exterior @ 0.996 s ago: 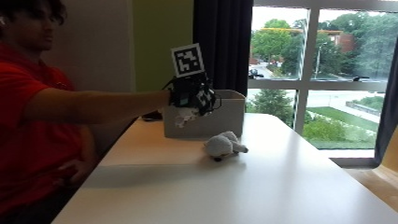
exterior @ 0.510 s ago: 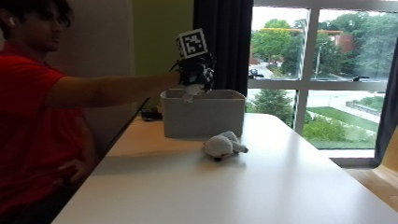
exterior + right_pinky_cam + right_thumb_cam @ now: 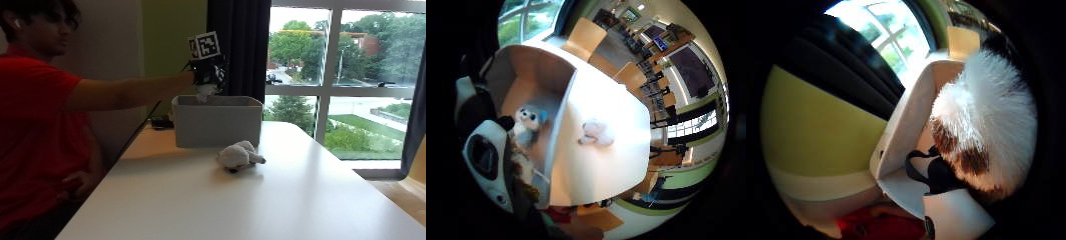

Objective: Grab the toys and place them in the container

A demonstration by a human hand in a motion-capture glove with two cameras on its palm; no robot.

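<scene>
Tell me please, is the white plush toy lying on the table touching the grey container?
Apart. The outside view shows bare table between the white plush toy and the grey container; the little finger side palm view shows that gap too.

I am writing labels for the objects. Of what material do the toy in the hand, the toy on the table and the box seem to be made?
The toy in the right hand: plush, with long white fur and brown patches. The toy on the table: also plush, with pale, short, woolly pile. The box: smooth, matte, grey-white walls, probably plastic or stiff fabric; the pictures leave this open.
</scene>
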